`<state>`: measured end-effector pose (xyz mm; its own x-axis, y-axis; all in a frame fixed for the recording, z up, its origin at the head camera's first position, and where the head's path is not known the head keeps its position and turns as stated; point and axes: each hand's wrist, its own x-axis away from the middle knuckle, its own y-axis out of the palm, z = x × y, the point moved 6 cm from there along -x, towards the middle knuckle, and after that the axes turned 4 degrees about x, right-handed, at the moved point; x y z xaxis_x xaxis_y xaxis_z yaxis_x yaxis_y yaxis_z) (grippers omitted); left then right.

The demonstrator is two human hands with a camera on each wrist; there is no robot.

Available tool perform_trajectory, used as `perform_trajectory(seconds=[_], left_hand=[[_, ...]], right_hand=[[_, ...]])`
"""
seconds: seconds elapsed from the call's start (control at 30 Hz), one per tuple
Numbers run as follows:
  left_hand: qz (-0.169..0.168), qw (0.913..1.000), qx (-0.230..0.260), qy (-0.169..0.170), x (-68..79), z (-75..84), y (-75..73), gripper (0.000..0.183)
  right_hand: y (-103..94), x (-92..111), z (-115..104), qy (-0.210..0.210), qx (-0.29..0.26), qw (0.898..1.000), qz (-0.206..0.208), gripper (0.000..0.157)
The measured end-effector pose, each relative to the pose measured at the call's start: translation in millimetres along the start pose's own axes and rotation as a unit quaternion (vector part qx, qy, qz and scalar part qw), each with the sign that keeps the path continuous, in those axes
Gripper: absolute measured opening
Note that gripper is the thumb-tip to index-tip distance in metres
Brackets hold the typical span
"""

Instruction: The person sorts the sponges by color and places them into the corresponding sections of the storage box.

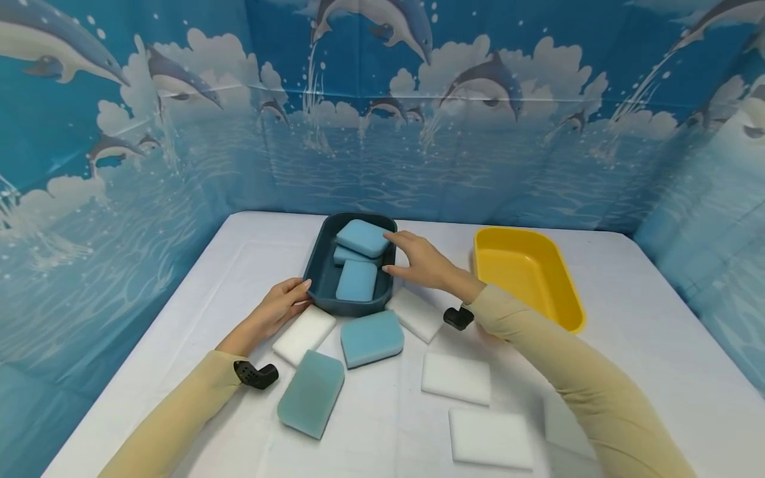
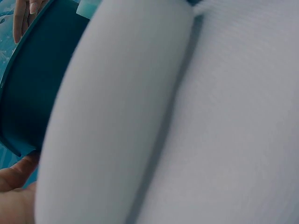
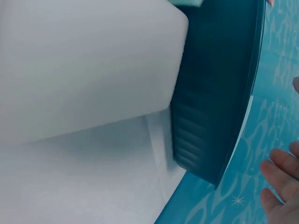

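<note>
A dark teal plastic bin (image 1: 323,265) stands at the back of the white table with three light blue sponges (image 1: 356,281) inside, one leaning on another. My left hand (image 1: 279,305) grips the bin's near left corner, its fingertips at the rim. Over the bin's right rim reaches my right hand (image 1: 424,262), fingers spread and loosely bent, with nothing between them. Its index fingertip is right beside the upper blue sponge (image 1: 362,238). Close in front of the bin lie a white sponge (image 1: 305,334), a blue sponge (image 1: 372,338) and another white sponge (image 1: 415,314).
A yellow bin (image 1: 574,312) stands to the right, partly behind my right forearm. Nearer on the table lie a blue-green sponge (image 1: 312,394) and white sponges (image 1: 456,378), (image 1: 490,438). A dolphin-print curtain (image 1: 358,166) closes off the back and sides.
</note>
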<state>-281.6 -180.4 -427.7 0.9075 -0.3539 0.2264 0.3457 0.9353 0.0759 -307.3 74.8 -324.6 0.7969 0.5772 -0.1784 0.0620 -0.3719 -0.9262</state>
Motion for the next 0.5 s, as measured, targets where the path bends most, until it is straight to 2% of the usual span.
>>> perform_trajectory(seconds=[0.3, 0.5], left_hand=[[-0.008, 1.0000, -0.004, 0.003, -1.4, 2.2, -0.3, 0.076], [-0.007, 1.0000, 0.000, 0.002, -0.9, 0.2, -0.2, 0.074]], right_hand=[[-1.4, 24.3, -9.1, -0.043, -0.012, 0.999, 0.021, 0.062], [0.2, 40.8, -14.8, -0.065, -0.033, 0.997, 0.021, 0.058]])
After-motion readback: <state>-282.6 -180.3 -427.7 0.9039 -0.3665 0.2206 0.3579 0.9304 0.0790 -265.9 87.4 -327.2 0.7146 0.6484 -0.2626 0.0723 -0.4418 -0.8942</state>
